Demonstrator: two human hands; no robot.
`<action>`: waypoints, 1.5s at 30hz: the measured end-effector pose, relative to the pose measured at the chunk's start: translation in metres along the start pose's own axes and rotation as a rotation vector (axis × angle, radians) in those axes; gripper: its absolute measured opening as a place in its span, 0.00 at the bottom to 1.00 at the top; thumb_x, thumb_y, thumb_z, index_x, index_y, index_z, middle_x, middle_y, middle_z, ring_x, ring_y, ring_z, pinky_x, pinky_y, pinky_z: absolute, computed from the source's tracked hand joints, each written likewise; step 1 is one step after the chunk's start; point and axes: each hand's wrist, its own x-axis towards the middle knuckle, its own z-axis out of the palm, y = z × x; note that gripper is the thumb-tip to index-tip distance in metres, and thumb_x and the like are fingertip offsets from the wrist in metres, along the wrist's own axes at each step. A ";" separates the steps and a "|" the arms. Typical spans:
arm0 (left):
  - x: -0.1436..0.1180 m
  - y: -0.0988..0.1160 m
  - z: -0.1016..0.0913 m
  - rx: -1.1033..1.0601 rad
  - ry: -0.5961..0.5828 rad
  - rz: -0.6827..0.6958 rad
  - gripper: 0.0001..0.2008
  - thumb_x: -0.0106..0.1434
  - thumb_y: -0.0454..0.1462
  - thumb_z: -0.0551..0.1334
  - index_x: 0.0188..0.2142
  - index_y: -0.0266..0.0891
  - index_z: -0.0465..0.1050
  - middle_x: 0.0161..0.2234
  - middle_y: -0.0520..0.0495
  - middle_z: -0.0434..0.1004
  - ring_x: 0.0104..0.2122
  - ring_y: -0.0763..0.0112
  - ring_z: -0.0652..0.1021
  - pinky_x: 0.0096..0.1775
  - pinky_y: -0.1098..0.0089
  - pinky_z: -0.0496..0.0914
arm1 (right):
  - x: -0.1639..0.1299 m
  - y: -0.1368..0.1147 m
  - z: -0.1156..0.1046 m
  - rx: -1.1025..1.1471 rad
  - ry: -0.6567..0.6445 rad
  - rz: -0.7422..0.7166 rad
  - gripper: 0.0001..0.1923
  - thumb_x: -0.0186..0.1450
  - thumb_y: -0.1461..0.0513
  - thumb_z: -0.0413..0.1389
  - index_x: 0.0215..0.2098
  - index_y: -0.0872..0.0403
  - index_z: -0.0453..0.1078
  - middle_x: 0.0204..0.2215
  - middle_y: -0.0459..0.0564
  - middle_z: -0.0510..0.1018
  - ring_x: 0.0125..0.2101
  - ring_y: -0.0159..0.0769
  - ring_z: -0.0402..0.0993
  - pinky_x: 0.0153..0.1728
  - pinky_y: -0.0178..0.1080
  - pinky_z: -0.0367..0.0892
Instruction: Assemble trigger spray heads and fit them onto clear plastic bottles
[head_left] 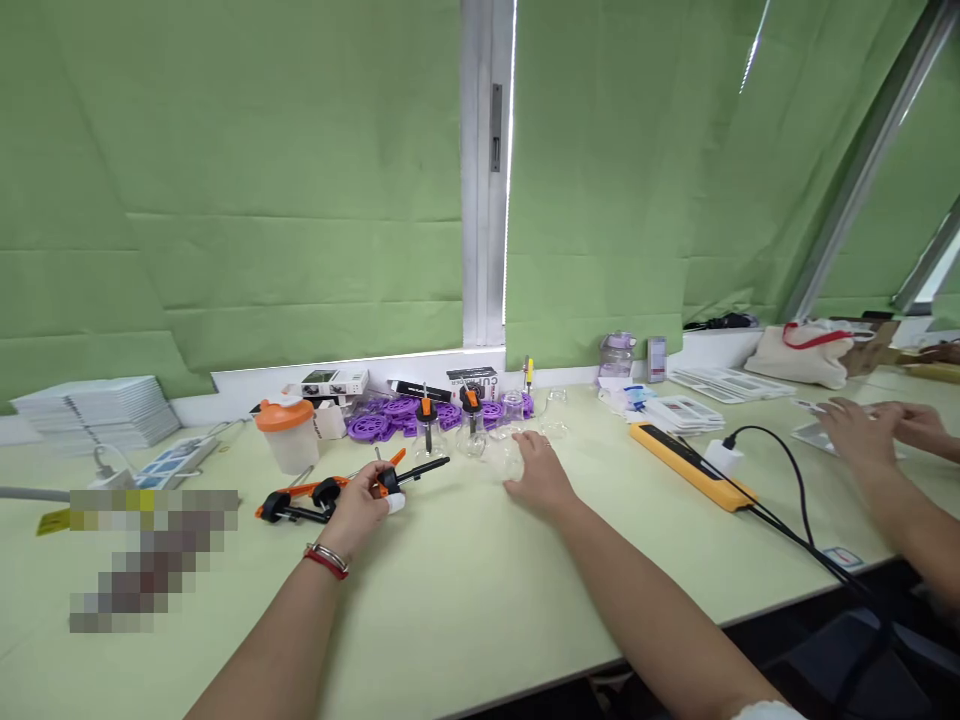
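My left hand grips a black-and-orange pump-like top with a black stem pointing right; a finger has a white wrap. Beside that hand, similar black-and-orange tops lie on the table. My right hand has its thumb and fingers around a clear glass bottle, hard to make out against the table. Behind the hands stand two clear bottles fitted with black-and-orange tops. More clear glass pieces stand farther back.
Purple wheel-like parts lie by the wall near small boxes. An orange-lidded cup stands left. A yellow power strip with cables lies right, near a co-worker's hands. White stacks sit far left.
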 end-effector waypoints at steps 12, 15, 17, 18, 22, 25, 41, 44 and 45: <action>-0.004 0.000 0.013 -0.047 -0.060 -0.036 0.27 0.39 0.36 0.69 0.42 0.38 0.68 0.29 0.54 0.71 0.28 0.74 0.72 0.31 0.73 0.66 | -0.015 -0.045 0.004 0.018 -0.072 -0.289 0.39 0.50 0.68 0.54 0.61 0.58 0.54 0.59 0.56 0.59 0.60 0.44 0.50 0.62 0.45 0.48; -0.004 -0.005 0.018 -0.085 -0.129 -0.037 0.30 0.40 0.37 0.70 0.45 0.38 0.67 0.33 0.51 0.73 0.31 0.71 0.74 0.34 0.71 0.68 | -0.020 -0.056 0.004 0.055 -0.076 -0.338 0.39 0.50 0.67 0.55 0.60 0.57 0.55 0.58 0.56 0.60 0.59 0.45 0.50 0.61 0.46 0.50; -0.005 -0.008 0.020 -0.120 -0.181 -0.021 0.30 0.41 0.36 0.70 0.46 0.37 0.66 0.37 0.49 0.73 0.34 0.70 0.74 0.36 0.70 0.68 | -0.022 -0.060 0.004 0.069 -0.084 -0.351 0.39 0.50 0.67 0.56 0.60 0.57 0.55 0.58 0.57 0.60 0.59 0.46 0.51 0.61 0.48 0.50; -0.005 -0.008 0.021 -0.129 -0.200 -0.013 0.30 0.42 0.36 0.70 0.46 0.37 0.66 0.38 0.48 0.73 0.34 0.70 0.74 0.37 0.70 0.68 | -0.023 -0.061 0.004 0.076 -0.086 -0.353 0.39 0.50 0.66 0.56 0.60 0.56 0.55 0.58 0.57 0.60 0.59 0.47 0.51 0.60 0.48 0.51; -0.007 -0.006 0.023 -0.124 -0.214 -0.002 0.29 0.42 0.36 0.70 0.46 0.37 0.67 0.39 0.47 0.74 0.35 0.69 0.75 0.37 0.70 0.68 | -0.023 -0.061 0.003 0.101 -0.078 -0.360 0.38 0.50 0.66 0.57 0.60 0.56 0.55 0.57 0.57 0.60 0.59 0.47 0.52 0.60 0.49 0.51; -0.008 -0.003 0.022 -0.118 -0.204 -0.007 0.29 0.43 0.36 0.70 0.46 0.37 0.68 0.39 0.46 0.74 0.35 0.69 0.74 0.38 0.70 0.68 | -0.024 -0.062 0.002 0.113 -0.081 -0.368 0.38 0.50 0.66 0.57 0.60 0.56 0.56 0.57 0.57 0.60 0.59 0.47 0.52 0.60 0.49 0.52; -0.011 0.006 0.032 -0.325 0.073 -0.182 0.17 0.58 0.50 0.56 0.35 0.39 0.61 0.25 0.52 0.70 0.22 0.71 0.73 0.23 0.71 0.67 | -0.030 -0.075 0.001 0.102 0.049 -0.536 0.36 0.51 0.68 0.54 0.59 0.55 0.57 0.53 0.59 0.63 0.56 0.50 0.54 0.58 0.54 0.53; -0.011 0.004 0.033 -0.336 0.046 -0.240 0.18 0.58 0.52 0.54 0.29 0.39 0.61 0.20 0.53 0.66 0.17 0.74 0.69 0.17 0.74 0.58 | -0.032 -0.079 0.000 0.082 0.086 -0.588 0.35 0.51 0.68 0.53 0.58 0.54 0.59 0.52 0.59 0.64 0.55 0.51 0.56 0.57 0.55 0.53; -0.012 0.005 0.033 -0.323 0.029 -0.276 0.19 0.58 0.53 0.52 0.27 0.39 0.60 0.18 0.53 0.65 0.15 0.75 0.68 0.15 0.75 0.55 | -0.032 -0.079 0.001 0.075 0.090 -0.601 0.36 0.51 0.68 0.53 0.58 0.53 0.59 0.52 0.58 0.64 0.55 0.51 0.56 0.57 0.56 0.53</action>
